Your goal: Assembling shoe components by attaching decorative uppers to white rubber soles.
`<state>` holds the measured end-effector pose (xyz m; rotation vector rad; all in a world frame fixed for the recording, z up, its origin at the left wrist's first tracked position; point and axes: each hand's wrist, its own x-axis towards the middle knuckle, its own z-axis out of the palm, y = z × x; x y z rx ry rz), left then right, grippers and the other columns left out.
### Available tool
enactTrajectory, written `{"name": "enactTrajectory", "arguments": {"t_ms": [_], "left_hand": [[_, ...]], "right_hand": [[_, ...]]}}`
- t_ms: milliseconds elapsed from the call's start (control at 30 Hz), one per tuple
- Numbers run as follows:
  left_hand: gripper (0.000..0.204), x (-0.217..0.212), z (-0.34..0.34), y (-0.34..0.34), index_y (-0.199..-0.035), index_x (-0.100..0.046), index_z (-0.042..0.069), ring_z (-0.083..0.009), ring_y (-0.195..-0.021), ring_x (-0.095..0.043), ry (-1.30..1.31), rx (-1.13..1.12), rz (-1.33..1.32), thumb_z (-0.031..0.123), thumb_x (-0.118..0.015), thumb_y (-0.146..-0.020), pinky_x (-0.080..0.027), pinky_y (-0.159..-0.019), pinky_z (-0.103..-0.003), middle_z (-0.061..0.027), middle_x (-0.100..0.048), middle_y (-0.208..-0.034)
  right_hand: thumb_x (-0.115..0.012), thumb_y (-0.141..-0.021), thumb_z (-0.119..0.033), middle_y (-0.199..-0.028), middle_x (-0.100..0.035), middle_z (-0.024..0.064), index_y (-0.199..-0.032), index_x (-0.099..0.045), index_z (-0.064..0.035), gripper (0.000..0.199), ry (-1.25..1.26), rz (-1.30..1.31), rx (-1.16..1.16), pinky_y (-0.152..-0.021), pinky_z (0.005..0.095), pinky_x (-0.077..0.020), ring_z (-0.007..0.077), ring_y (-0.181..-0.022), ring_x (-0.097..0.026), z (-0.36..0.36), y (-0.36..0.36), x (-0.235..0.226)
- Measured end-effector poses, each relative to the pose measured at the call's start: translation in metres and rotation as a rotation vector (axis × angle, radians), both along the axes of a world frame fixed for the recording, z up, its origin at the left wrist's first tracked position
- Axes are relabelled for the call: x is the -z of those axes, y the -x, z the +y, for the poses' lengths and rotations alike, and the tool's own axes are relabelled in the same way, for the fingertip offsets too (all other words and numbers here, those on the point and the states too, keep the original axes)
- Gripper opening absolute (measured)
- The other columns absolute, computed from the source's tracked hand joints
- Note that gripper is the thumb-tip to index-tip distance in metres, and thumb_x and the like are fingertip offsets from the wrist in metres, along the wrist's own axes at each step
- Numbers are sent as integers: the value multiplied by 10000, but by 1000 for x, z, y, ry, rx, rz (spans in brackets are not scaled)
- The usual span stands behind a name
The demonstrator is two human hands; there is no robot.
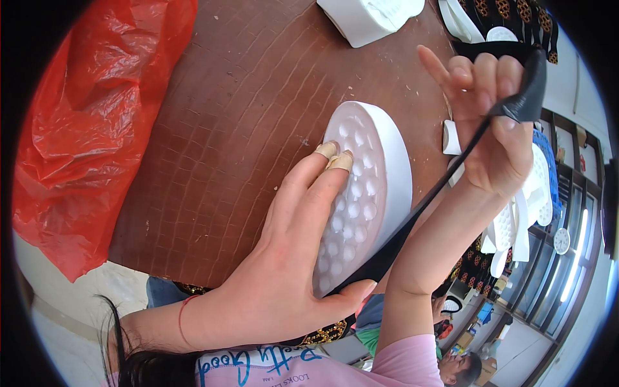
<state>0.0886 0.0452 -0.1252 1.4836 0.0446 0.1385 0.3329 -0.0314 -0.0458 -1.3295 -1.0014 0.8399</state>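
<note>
A white platform shoe sole (394,161) with a bumpy, dimpled face stands tilted on the brown tabletop. My left hand (274,277) grips it, two tape-wrapped fingertips on the bumps and the thumb at the lower end. From that lower end a narrow black strip (433,197) runs along the sole's edge and stretches taut up to the right. The strip's far end is wrapped over the fingers of my right hand (483,135), raised and closed on it. How the strip is fixed near my left thumb is partly hidden.
A crumpled red plastic bag (97,122) covers the left of the brown table (213,148). Another white sole (371,19) lies at the far edge. More white soles (506,226) and black straps with gold patterns (500,9) are on the right. A person (459,367) is at lower right.
</note>
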Motion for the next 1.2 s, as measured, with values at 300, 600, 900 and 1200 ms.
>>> {"name": "enactTrajectory", "arguments": {"t_ms": [300, 600, 900, 1200], "left_hand": [[955, 1, 0, 2, -1427, -165, -39, -412, -1388, -175, 8, -10, -10, 198, -751, -711, -209, -1124, -482, -251, -113, -1493], [960, 1, 2, 4, -1425, -159, -42, -400, -1376, -199, -18, -30, -24, 197, -752, -709, -224, -1119, -467, -245, -129, -1488], [955, -2, 6, -6, -1409, -186, -27, -341, -1309, -313, 126, -67, 23, 202, -778, -696, -274, -1083, -433, -204, -218, -1443], [889, -11, 8, -23, -1328, -281, -6, -286, -1238, -374, 50, -166, 82, 240, -827, -672, -320, -1011, -387, -172, -272, -1404]], "right_hand": [[-672, -727, -35, -894, -684, 152, -916, -645, 46, 208, 401, -145, 268, -982, 323, -438, 237, -838, -656, 16, 26, 12], [-770, -688, -45, -746, -673, 54, -837, -703, 3, 170, 478, -91, 259, -682, 172, -448, 93, -665, -595, 20, 23, 29], [-716, -690, 55, -837, -663, 118, -954, -644, 70, 275, 563, -72, 272, -809, 196, -479, 158, -765, -640, 31, 23, 23], [-709, -705, 58, -861, -650, 102, -998, -630, 66, 303, 525, -101, 243, -833, 205, -458, 147, -799, -624, 29, 19, 24]]}}
